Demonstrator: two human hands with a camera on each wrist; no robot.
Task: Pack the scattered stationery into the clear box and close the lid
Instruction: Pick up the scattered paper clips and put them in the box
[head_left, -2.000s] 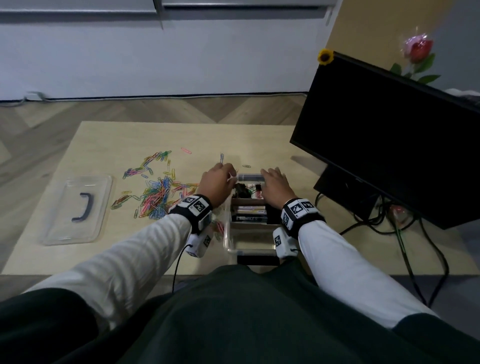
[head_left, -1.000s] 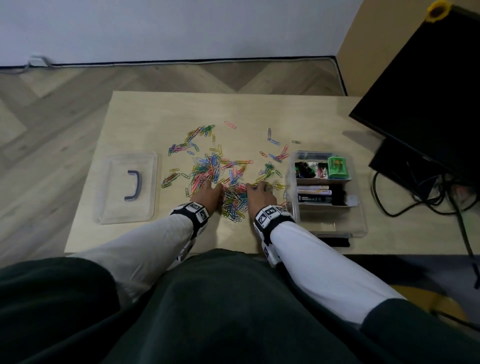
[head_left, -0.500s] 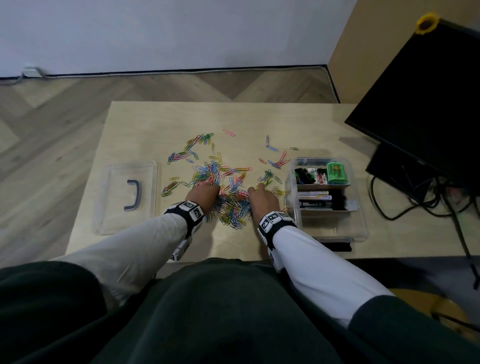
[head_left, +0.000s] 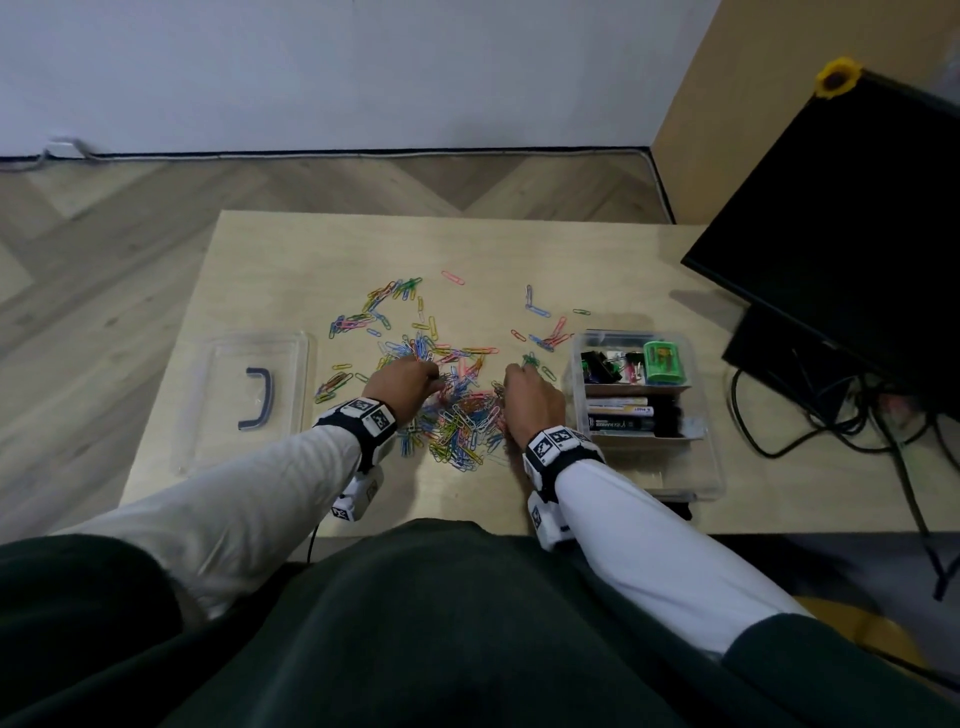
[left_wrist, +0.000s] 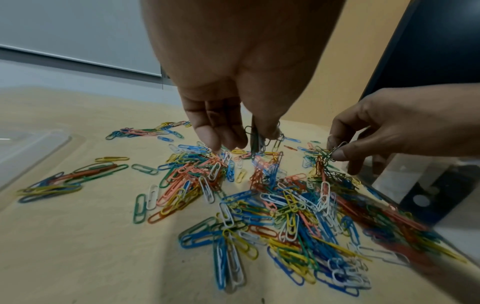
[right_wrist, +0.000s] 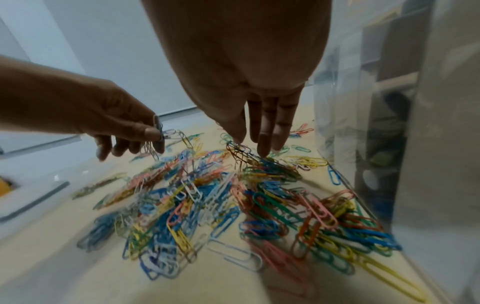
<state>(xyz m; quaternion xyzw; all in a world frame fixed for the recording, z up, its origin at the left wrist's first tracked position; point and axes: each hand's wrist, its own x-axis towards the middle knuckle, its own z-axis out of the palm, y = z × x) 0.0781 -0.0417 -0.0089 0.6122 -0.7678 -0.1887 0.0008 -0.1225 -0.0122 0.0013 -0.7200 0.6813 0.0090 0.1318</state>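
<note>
Head view looks down on a pale wooden table (head_left: 291, 249) with a heap of coloured clips (head_left: 460, 415) spread across its middle, thickest near the front edge and thinning into loose strays toward the back. Both hands are down in that heap. Her or his left hand (head_left: 402, 384) sits at the left side of the pile, thumb and forefinger pressed together on a small bunch of clips that dangles from them, as the left wrist view shows (left_wrist: 255, 139), while the other fingers (left_wrist: 207, 133) hang down to the pile. Opposite it, the right hand (head_left: 530, 397) works the right side of the heap, and its thumb and forefinger are likewise nipped on a little tangle of clips (right_wrist: 237, 150) lifted just off the pile, the remaining fingers (right_wrist: 270, 131) pointing straight down at the table. Just beside the right hand stands the clear box (head_left: 701, 467), open on top, touching the edge of the clip heap in the right wrist view. Inside it, at the back, lie black binder clips (head_left: 597, 364) and a green sharpener (head_left: 662, 361), and in front of them a row of pens (head_left: 621, 415) lying flat; the near end of the box looks bare. Well apart on the left of the table lies the lid (head_left: 249, 395), flat, with its dark handle (head_left: 258, 397) facing up. A black monitor (head_left: 852, 228) stands at the right rear, a small yellow flower (head_left: 834, 78) on its top corner, and cables (head_left: 810, 431) trail below it on the right.
</note>
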